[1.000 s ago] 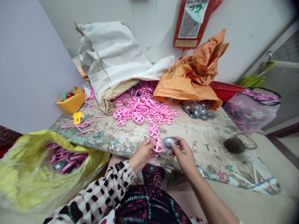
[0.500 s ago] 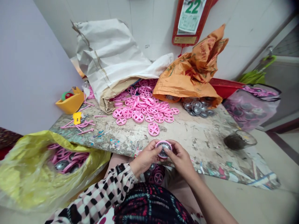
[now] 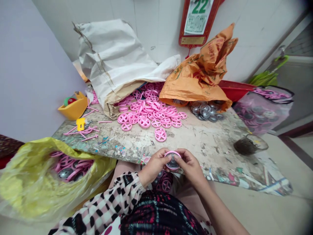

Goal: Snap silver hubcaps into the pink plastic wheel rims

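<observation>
Between my two hands, over the table's front edge, is a small toy wheel with a pink rim and a grey hub disc. My left hand grips its left side, thumb on the grey face. From the right, my right hand pinches it, thumb also pressed on the disc. The fingers behind the wheel are partly hidden. Just beyond lie a couple of stacked pink wheel rims. Below my hands, in my lap, are more pink and grey wheels.
Pink rims spill from a white sack; grey discs spill from an orange bag. A yellow bag of wheels stands left. Pink sticks lie on the table. A dark cup stands right.
Both hands still hold the wheel, which sits slightly lower and further right in view. My thumbs have shifted closer together on the grey disc. The view has moved a little.
</observation>
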Demonstrator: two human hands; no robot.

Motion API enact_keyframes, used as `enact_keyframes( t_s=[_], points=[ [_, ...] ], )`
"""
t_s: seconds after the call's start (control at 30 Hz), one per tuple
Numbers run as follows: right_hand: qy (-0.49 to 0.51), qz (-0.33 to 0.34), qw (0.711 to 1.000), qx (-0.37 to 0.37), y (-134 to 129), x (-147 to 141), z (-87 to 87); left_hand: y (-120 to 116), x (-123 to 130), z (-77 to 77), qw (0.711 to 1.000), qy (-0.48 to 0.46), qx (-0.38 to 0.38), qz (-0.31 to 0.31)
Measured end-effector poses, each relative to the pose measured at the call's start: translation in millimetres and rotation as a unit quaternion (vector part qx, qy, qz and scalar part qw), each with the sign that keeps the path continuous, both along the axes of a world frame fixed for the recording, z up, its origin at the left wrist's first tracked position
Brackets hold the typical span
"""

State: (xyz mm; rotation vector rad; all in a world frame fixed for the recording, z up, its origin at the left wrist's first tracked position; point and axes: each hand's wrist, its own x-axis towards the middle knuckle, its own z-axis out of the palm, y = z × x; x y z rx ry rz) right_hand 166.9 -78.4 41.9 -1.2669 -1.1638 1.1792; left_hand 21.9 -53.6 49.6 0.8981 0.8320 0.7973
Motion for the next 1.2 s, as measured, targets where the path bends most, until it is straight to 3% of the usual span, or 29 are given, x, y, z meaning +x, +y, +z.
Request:
enact_keyframes(
  t_s=[0.13, 0.23, 0.33, 0.43, 0.57, 0.67, 0.8, 0.93, 1.0, 1.1, 1.2],
  points=[
    [-0.035, -0.032, 0.999, -0.002, 2, -1, -12.7, -1, 3, -8.2, 0.999, 0.041, 0.015, -0.004],
    [-0.048, -0.019, 0.999, -0.013, 3, -1, -25.6, 4, -2, -15.2, 0.987, 0.139, 0.082, -0.021],
    [-0.114, 0.045, 0.992, -0.014, -3, 1, -32.5, 16, -14, -20.4, 0.944, 0.269, 0.19, 0.007],
    [-0.211, 0.103, 0.972, 0.021, -15, 1, -34.2, 31, -27, -26.9, 0.913, 0.333, 0.227, 0.063],
    [-0.324, 0.054, 0.94, 0.087, -18, 7, -39.5, 54, -34, -35.8, 0.874, 0.382, 0.277, 0.119],
    [-0.348, 0.054, 0.931, 0.102, -8, 14, -46.0, 73, -30, -37.3, 0.823, 0.427, 0.355, 0.125],
    [-0.343, 0.059, 0.934, 0.082, 2, 19, -48.8, 95, -18, -38.0, 0.752, 0.502, 0.417, 0.088],
    [-0.329, 0.065, 0.939, 0.072, 2, 19, -41.8, 105, -10, -43.4, 0.717, 0.55, 0.427, 0.017],
    [-0.312, 0.082, 0.944, 0.066, 4, 20, -36.6, 105, -8, -46.2, 0.7, 0.558, 0.446, 0.014],
    [-0.225, 0.133, 0.965, 0.016, 13, 29, -29.4, 103, -8, -48.4, 0.676, 0.567, 0.469, 0.032],
    [-0.089, 0.176, 0.976, -0.092, 37, 49, -24.2, 101, -8, -47.9, 0.666, 0.573, 0.475, 0.029]
  ],
)
